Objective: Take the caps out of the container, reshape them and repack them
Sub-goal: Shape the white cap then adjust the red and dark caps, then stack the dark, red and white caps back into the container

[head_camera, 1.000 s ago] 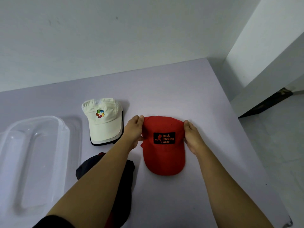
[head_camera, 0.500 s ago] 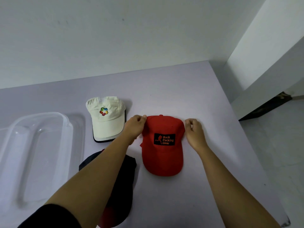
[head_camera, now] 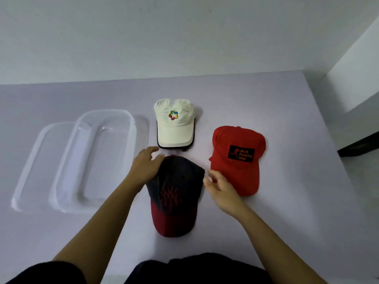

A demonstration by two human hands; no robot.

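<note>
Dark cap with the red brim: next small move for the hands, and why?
Probably bring the right hand onto the right side of the dark cap, matching the left hand, which rests on its left side. Its crown looks creased and lopsided, while the white cap and red cap lie smoothed out, so this one seems next for reshaping.

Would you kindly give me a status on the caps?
Left hand resting on dark cap crown; right hand at its edge, grip unclear. Red cap, white cap laid out; container empty. Nothing blocking.
</note>
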